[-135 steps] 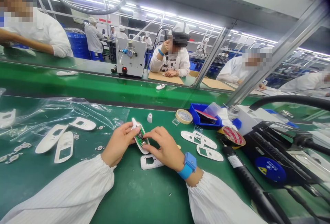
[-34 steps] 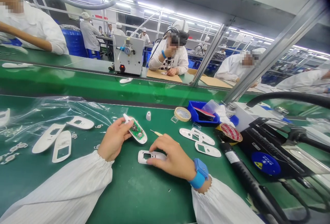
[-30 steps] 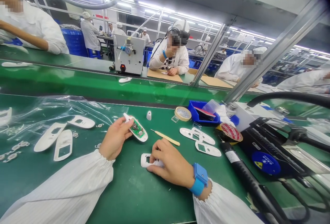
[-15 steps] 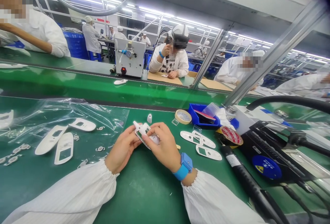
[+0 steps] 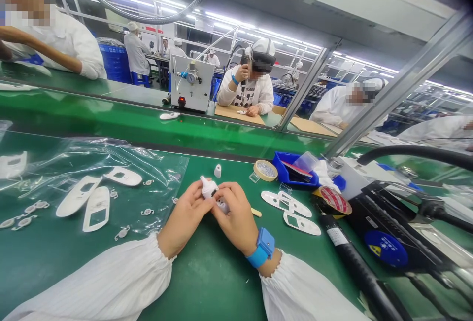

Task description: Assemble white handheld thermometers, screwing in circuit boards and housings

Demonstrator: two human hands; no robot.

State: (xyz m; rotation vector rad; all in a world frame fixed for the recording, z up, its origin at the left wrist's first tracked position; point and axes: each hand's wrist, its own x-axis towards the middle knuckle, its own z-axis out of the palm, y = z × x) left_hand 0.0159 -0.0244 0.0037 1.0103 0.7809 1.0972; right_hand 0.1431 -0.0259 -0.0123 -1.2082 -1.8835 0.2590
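Note:
Both my hands grip a white ear thermometer [image 5: 209,189] over the green bench, its narrow probe tip pointing up and away from me. My left hand [image 5: 188,215] is closed around its left side. On the other side, my right hand [image 5: 236,217] has its fingers wrapped over the body and hides much of it. A small white cap [image 5: 218,170] stands upright just beyond the thermometer. To the right lie several white housing shells [image 5: 302,223] with window cut-outs. More white shells [image 5: 96,209] rest on a clear plastic sheet at left, among small white clip-like parts [image 5: 147,211].
A tape roll [image 5: 265,170] and a blue bin [image 5: 291,173] stand at the back right. Black equipment [image 5: 369,222] with a thick black rod fills the right side. Beyond a green conveyor [image 5: 129,119], co-workers sit near a white machine [image 5: 192,84].
The thermometer has turned over: the open side with green inner parts showed before, now its closed white outside and probe tip face me. Both hands have shifted their hold.

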